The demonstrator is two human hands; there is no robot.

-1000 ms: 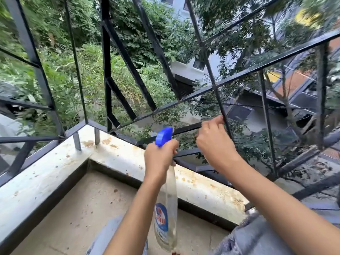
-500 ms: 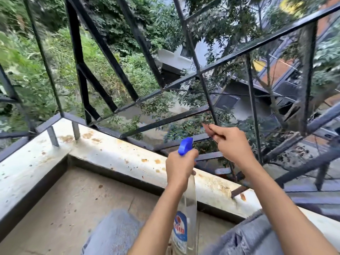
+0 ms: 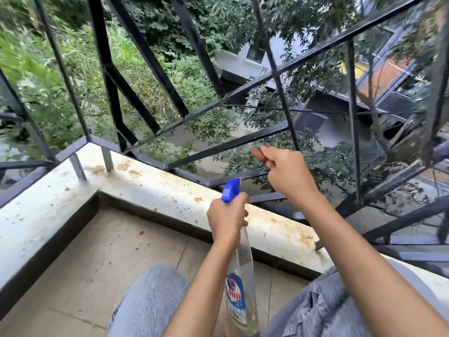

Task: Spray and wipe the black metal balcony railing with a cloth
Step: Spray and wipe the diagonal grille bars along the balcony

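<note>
The black metal railing [image 3: 226,144] of crossed bars runs along the balcony edge in front of me. My left hand [image 3: 227,220] grips the neck of a clear spray bottle [image 3: 240,276] that has a blue label and a blue trigger head [image 3: 230,189]. The bottle is upright, with its nozzle close to a low bar. My right hand [image 3: 286,173] is curled at a lower diagonal bar and pinches a small brownish scrap of cloth [image 3: 256,153] at its fingertips. Most of the cloth is hidden.
A white ledge [image 3: 145,186] with rust stains carries the railing and turns a corner at the left. Below it lies the beige balcony floor [image 3: 97,251]. My knees in grey jeans [image 3: 150,300] are at the bottom. Trees and buildings lie far below, beyond the bars.
My right hand has slid from the thin upright bar down to a lower diagonal bar. My left hand keeps hold of the bottle. The view has shifted to the left.
</note>
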